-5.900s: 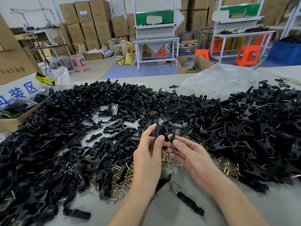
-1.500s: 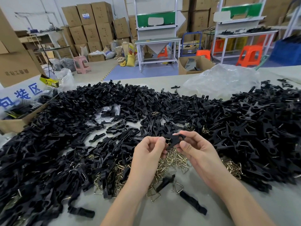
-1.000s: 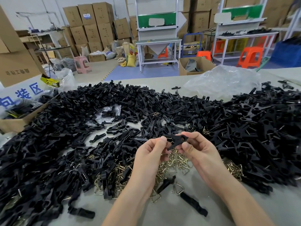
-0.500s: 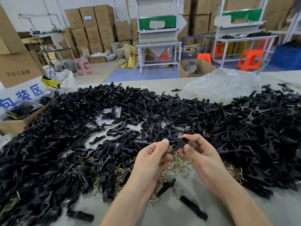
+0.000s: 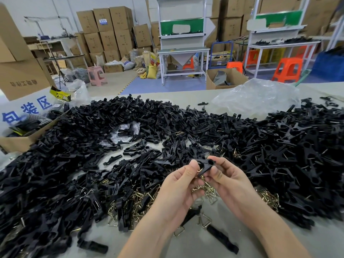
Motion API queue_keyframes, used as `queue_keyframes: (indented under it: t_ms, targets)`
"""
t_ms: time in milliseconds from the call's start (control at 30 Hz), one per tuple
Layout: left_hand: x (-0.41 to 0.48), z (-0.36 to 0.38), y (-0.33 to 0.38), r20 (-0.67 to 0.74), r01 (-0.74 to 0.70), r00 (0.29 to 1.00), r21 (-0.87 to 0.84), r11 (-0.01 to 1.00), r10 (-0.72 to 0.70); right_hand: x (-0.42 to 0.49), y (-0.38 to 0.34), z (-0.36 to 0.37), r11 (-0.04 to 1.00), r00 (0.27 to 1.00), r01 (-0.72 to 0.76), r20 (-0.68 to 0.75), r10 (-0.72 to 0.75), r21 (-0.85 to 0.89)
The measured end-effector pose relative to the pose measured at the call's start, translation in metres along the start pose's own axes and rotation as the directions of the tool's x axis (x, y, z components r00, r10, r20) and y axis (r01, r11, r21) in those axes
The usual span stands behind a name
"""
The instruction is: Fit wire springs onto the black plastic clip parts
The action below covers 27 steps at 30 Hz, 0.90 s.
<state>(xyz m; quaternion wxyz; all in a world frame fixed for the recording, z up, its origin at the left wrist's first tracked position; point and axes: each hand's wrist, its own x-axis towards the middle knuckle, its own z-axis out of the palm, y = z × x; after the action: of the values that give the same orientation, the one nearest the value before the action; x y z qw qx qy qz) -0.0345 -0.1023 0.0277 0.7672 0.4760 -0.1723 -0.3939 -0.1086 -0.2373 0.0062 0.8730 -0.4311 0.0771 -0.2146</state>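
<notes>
Head view: both hands meet over the table (image 5: 331,243), raised a little above it, holding one black clip part (image 5: 205,164) between them. The left hand (image 5: 178,190) has its fingers curled, with the thumb tip pressed on the left end of the part. A bit of brass-coloured wire spring (image 5: 199,171) shows just beside that thumb, against the part; whether it is fully seated cannot be told. The right hand (image 5: 229,183) pinches the right end of the same part between thumb and forefinger, its other fingers bent loosely underneath.

Directly below and between the wrists lies a scatter of loose wire springs (image 5: 143,198), mixed with black pieces, and another small cluster of springs (image 5: 268,199) lies just right of the right wrist. One triangular spring (image 5: 205,220) lies between the two forearms, and a single long black piece (image 5: 222,239) lies near the inside of the right forearm.

A large heap of black parts (image 5: 65,174) spreads left of the left hand and round beyond the fingertips, joining a second heap (image 5: 301,149) right of the right hand. Far beyond the right hand lies a crumpled clear plastic bag (image 5: 256,97). Well to the left of the left hand, at the table edge, stands an open cardboard box (image 5: 22,142).
</notes>
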Motion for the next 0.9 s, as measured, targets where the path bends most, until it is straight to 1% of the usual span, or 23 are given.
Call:
queue_keyframes:
  t_ms: [100, 167, 233, 300, 367, 467, 500, 567, 633, 700, 800, 900]
  targets:
    - [0.002, 0.005, -0.001, -0.032, -0.016, 0.999, 0.041, 0.999, 0.018, 0.0, 0.0, -0.002, 1.0, 1.0, -0.016, 0.021, 0.016, -0.011]
    - [0.002, 0.007, -0.001, -0.049, -0.033, 0.998, 0.072, 0.997, 0.036, -0.001, 0.001, 0.0, 0.997, 0.998, -0.039, 0.054, 0.043, -0.068]
    - [0.001, 0.008, -0.001, -0.029, -0.056, 0.998, 0.083, 0.995, 0.059, -0.003, 0.004, 0.003, 0.988, 0.989, -0.059, 0.126, 0.078, -0.145]
    - [-0.001, 0.009, -0.002, -0.001, -0.065, 0.998, 0.074, 0.995, 0.065, -0.004, 0.007, 0.005, 0.983, 0.984, -0.059, 0.157, 0.087, -0.175]
    - [-0.003, 0.008, -0.002, 0.042, -0.066, 0.997, 0.092, 0.994, 0.063, -0.007, 0.006, 0.005, 0.976, 0.98, -0.025, 0.187, 0.066, -0.214]
    - [-0.004, 0.008, -0.007, 0.1, -0.046, 0.995, 0.151, 0.987, 0.031, -0.012, 0.001, 0.009, 0.909, 0.971, 0.065, 0.237, 0.038, -0.411]
    - [-0.004, 0.009, -0.009, 0.099, -0.04, 0.995, 0.162, 0.986, 0.024, -0.013, 0.001, 0.01, 0.88, 0.974, 0.084, 0.226, 0.027, -0.468]
    - [-0.003, 0.01, -0.013, 0.071, -0.056, 0.997, 0.215, 0.975, 0.042, -0.014, 0.002, 0.01, 0.845, 0.981, 0.112, 0.195, -0.009, -0.523]
    - [-0.001, 0.008, -0.014, 0.052, -0.096, 0.995, 0.318, 0.943, 0.083, -0.013, 0.004, 0.011, 0.836, 0.983, 0.14, 0.175, -0.053, -0.531]
    - [0.0, 0.005, -0.013, 0.051, -0.12, 0.993, 0.384, 0.915, 0.109, -0.013, 0.005, 0.01, 0.837, 0.983, 0.159, 0.162, -0.085, -0.524]
    - [0.0, 0.005, -0.011, 0.053, -0.129, 0.992, 0.421, 0.898, 0.118, -0.014, 0.006, 0.013, 0.823, 0.981, 0.178, 0.159, -0.108, -0.539]
    - [-0.001, 0.004, -0.008, 0.011, -0.114, 0.992, 0.466, 0.877, 0.123, -0.015, 0.007, 0.013, 0.767, 0.978, 0.21, 0.135, -0.161, -0.606]
